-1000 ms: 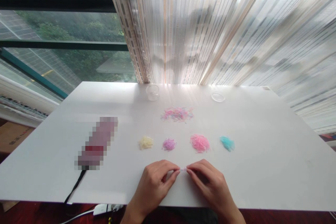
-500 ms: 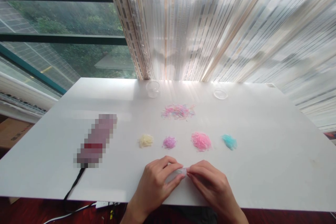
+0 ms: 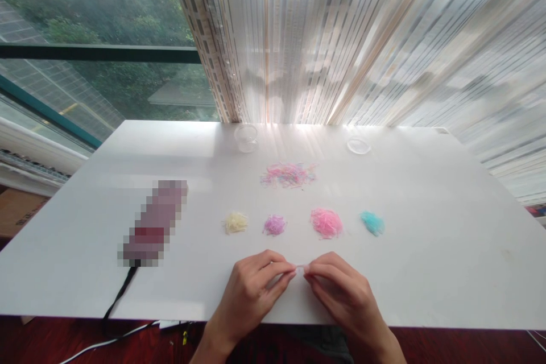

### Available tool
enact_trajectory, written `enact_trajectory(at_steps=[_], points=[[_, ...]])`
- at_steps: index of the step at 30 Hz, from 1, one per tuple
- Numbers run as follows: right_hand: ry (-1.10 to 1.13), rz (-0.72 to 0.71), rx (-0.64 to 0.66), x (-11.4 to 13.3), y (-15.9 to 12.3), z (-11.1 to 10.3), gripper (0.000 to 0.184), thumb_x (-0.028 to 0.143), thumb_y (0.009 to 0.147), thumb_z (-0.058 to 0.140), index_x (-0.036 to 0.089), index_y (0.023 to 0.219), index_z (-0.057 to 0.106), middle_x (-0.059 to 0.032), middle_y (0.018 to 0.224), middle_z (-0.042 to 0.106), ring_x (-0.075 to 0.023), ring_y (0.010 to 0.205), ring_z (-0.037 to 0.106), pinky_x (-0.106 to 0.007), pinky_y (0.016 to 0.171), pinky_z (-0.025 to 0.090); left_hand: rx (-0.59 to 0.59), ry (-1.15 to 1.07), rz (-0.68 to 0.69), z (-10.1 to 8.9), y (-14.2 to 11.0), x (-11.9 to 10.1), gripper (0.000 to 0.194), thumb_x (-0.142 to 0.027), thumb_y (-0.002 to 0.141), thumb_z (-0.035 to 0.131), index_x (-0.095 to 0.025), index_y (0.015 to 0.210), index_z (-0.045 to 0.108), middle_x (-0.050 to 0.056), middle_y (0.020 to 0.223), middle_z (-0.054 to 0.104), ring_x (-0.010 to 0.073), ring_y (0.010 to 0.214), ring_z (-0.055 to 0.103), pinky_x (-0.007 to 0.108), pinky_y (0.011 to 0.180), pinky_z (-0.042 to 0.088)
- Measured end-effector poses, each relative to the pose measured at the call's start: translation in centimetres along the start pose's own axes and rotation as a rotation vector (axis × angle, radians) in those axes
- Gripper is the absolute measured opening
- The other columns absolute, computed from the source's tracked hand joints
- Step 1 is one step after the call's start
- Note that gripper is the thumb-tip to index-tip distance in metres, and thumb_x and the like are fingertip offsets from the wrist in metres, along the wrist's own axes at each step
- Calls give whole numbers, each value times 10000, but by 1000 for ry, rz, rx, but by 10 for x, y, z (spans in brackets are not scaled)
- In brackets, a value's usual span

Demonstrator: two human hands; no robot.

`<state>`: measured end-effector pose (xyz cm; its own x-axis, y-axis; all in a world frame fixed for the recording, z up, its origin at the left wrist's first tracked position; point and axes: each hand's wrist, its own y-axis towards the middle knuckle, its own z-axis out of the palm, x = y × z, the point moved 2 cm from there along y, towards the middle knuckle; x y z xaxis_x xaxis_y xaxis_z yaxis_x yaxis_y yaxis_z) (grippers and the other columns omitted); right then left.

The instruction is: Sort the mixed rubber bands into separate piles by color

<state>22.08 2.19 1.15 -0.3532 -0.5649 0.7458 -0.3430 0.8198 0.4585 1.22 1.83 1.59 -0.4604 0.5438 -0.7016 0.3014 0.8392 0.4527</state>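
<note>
White bench [image 3: 435, 273], one, with two hands over its near side: left hand [image 3: 251, 289] and right hand [image 3: 350, 291]. Beyond them lie five piles: mixed pile [image 3: 288, 174], pink pile [image 3: 326, 223], yellow pile [image 3: 235, 223], turquoise pile [image 3: 372, 223], purple pile [image 3: 275, 224]. Both hands' fingers pinch one thin strip [image 3: 300, 266] between them.

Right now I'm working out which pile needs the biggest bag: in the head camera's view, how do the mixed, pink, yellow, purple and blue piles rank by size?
1. Mixed pile
2. Pink pile
3. Yellow pile, purple pile, blue pile: too alike to rank
</note>
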Motion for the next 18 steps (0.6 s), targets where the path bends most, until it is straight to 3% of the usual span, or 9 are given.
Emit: enact_trajectory(at_steps=[5,18], points=[[-50,-2,14,1,0,2,216,189,988,708,228,1201,712,-62,938,748,-196,826,701,-297,716,620,7,-48,6,-1,0,0,110,-128,1006,682,-193,1057,754,47,900,766,145,765,729,226,695,574],[-58,-1,52,2,-1,4,131,136,1004,660,224,1062,737,-49,865,733,-185,773,653,-303,672,575,20,-51,16,-2,-2,0,120,-156,1007,694,-199,1074,784,43,898,752,135,761,728,214,695,579]])
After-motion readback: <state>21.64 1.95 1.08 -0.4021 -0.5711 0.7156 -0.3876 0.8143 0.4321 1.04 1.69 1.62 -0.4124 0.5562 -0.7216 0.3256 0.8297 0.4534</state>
